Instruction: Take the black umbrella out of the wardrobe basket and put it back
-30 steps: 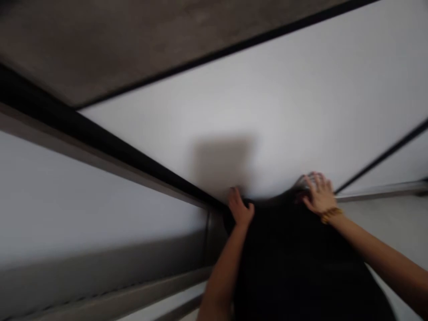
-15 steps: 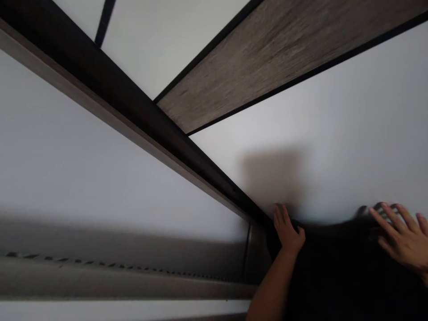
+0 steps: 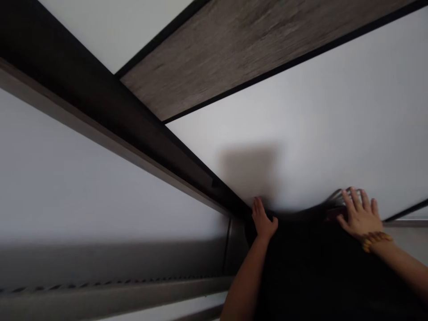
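- Head view: a white panel (image 3: pixel 327 120) lies between a wood-grain strip (image 3: pixel 227 58) and the hands, its left edge along a dark frame (image 3: pixel 133 127).
- The left hand (image 3: pixel 264 223), fingers together, thumb apart, is near the panel's lower left corner.
- The right hand (image 3: pixel 363 216), fingers spread, is near its lower right corner.

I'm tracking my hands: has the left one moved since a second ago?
No, not visibly: your left hand stays beside the lower end of the dark beam; the view shifted.
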`<state>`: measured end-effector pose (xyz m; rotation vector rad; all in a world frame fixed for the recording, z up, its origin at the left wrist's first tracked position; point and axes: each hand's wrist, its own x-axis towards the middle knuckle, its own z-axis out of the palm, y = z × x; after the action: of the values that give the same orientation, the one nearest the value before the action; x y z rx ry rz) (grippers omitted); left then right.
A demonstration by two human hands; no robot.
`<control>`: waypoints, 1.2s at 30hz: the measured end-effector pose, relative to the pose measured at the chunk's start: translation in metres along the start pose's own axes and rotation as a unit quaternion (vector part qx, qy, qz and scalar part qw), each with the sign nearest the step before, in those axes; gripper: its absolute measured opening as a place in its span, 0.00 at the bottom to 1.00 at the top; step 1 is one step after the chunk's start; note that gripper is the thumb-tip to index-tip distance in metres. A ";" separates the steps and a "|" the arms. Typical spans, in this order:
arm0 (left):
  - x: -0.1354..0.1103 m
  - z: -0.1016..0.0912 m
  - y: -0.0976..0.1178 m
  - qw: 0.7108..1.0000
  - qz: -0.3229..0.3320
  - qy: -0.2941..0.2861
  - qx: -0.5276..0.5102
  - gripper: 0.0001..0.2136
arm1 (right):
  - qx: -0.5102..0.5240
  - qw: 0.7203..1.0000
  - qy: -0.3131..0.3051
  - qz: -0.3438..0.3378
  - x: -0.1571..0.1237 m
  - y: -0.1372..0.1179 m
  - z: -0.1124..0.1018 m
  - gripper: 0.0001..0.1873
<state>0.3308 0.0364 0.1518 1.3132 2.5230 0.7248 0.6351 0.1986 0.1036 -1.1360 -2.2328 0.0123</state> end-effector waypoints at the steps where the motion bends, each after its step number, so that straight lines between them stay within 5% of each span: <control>1: 0.000 0.001 -0.002 1.000 0.012 0.003 -0.008 0.52 | -0.004 1.000 -0.003 -0.025 0.001 -0.004 -0.003 0.46; 7: 0.001 0.009 -0.013 0.996 0.082 -0.003 -0.024 0.52 | -0.010 0.986 -0.042 -0.162 0.008 -0.018 -0.012 0.49; 12: -0.005 0.026 0.001 0.991 0.111 0.072 -0.023 0.47 | -0.046 0.992 -0.075 -0.092 0.006 0.010 -0.008 0.52; 17: 0.001 0.034 -0.005 0.975 0.025 0.214 -0.059 0.46 | -0.085 0.993 -0.083 -0.028 0.002 0.016 -0.003 0.57; 23: 0.011 0.031 -0.021 0.988 -0.018 0.122 -0.090 0.49 | -0.081 0.995 -0.065 -0.008 0.002 0.009 -0.004 0.58; 30: 0.004 0.023 -0.022 0.991 0.017 0.079 -0.108 0.43 | -0.035 0.991 -0.049 -0.119 0.006 -0.001 -0.017 0.54; 36: 0.001 0.020 -0.014 0.986 0.066 0.016 -0.149 0.42 | -0.034 0.992 -0.071 -0.096 0.005 0.005 -0.010 0.54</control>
<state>0.3283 0.0372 0.1271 1.3757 2.2537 1.1106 0.6416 0.2025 0.1135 -0.9771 -2.4784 -0.0635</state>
